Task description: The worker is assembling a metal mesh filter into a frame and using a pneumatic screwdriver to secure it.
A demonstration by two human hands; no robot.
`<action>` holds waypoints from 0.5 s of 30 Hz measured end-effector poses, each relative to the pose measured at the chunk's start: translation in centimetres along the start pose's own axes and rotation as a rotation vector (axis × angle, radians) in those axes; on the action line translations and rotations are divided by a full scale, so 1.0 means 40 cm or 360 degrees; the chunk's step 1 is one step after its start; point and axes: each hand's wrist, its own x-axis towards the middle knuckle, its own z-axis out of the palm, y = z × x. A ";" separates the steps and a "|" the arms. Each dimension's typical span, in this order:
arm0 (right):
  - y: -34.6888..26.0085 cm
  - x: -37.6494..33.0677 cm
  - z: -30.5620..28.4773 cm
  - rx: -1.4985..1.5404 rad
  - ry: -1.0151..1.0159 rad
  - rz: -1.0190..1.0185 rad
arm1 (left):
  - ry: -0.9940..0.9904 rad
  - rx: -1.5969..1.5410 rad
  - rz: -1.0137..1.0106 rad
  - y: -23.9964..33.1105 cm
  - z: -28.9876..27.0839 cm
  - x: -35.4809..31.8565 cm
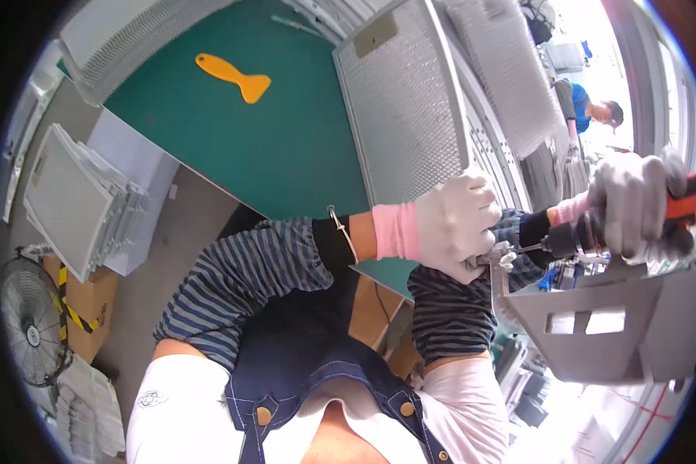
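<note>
My right hand (630, 205), in a white glove, is wrapped round a black and red power screwdriver (584, 234). Its thin bit points left, at small pale metal pieces (506, 255) beside my other hand. My left hand (458, 226), gloved in white with a pink cuff, is closed, fingertips pressed together at those pieces. What exactly it grips is mostly hidden by the fingers. Just beyond it stands a silver-framed mesh panel (410, 100). Below the screwdriver is a grey housing (595, 329) with rectangular openings.
A yellow scraper (232, 77) lies on the green tabletop (271, 147). More mesh panels (503, 69) stand at the far right. Stacked framed panels (81, 201), a black fan (32, 325) and a cardboard box (93, 309) are at left. Another person (588, 108) is at upper right.
</note>
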 end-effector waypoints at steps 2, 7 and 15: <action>0.195 -0.010 0.014 -0.0021 -0.0084 -0.0022 | -0.0009 -0.0028 -0.0045 0.000 -0.010 -0.003; 0.516 -0.055 -0.016 -0.0143 -0.0242 -0.0053 | -0.0079 -0.0084 -0.0018 -0.019 0.008 0.003; 0.230 0.003 0.033 -0.0225 -0.0013 -0.0060 | -0.0019 -0.0189 -0.0012 0.003 -0.034 -0.002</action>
